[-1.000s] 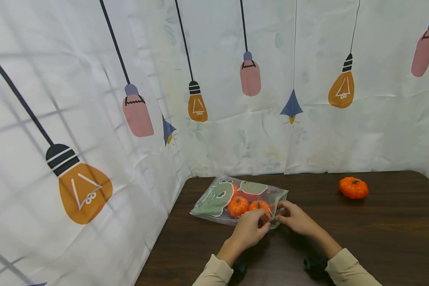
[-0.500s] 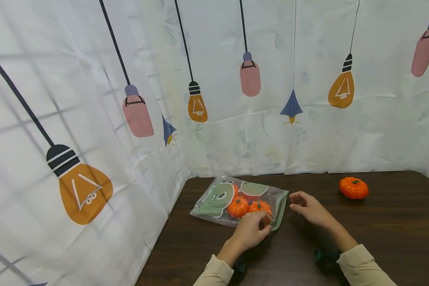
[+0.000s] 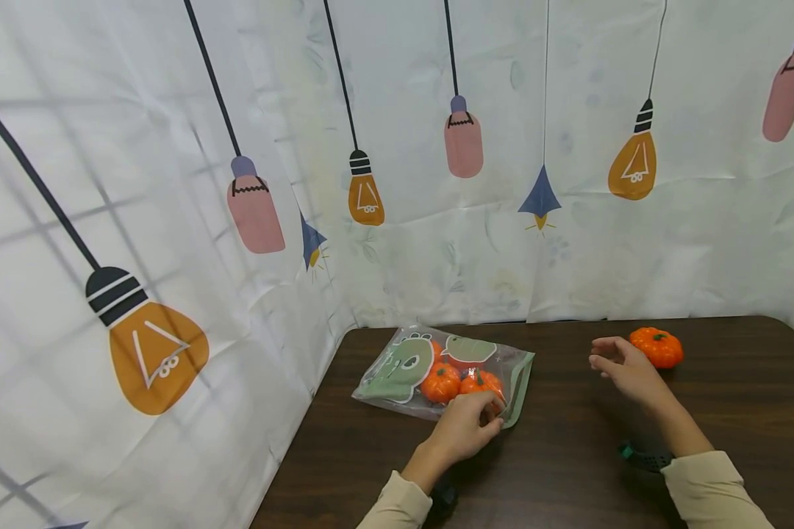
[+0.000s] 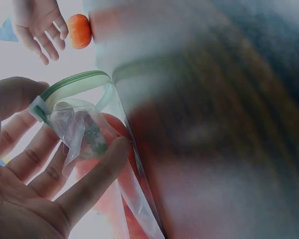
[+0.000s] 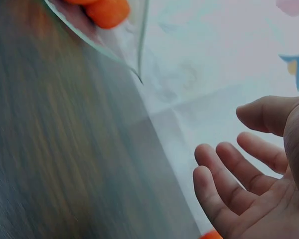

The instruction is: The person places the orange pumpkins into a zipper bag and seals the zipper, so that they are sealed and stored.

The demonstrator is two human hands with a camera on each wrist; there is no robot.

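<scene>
A clear zip bag [image 3: 397,372] with green cartoon animal prints lies on the table at the left. Several small orange toy pumpkins [image 3: 440,383] show through its plastic. My left hand [image 3: 462,426] holds the bag's near corner by its green-edged mouth. In the left wrist view the zip strip [image 4: 84,75] arches open, with the fingers and thumb about the bag's edge. My right hand [image 3: 631,373] is in the air, its fingers loosely bent and nothing in them. Just beyond it sits a single orange pumpkin [image 3: 658,348], partly covered by the hand in the head view.
The dark wooden table [image 3: 734,419] runs to the right of the bag. White fabric [image 3: 437,272] printed with hanging lamps rises behind the table and along its left side. Dark bands are at both wrists, one with green on the right wrist strap [image 3: 645,457].
My right hand has let go of the bag's mouth and moved right to beside the lone pumpkin. The left hand and the bag have stayed nearly in place.
</scene>
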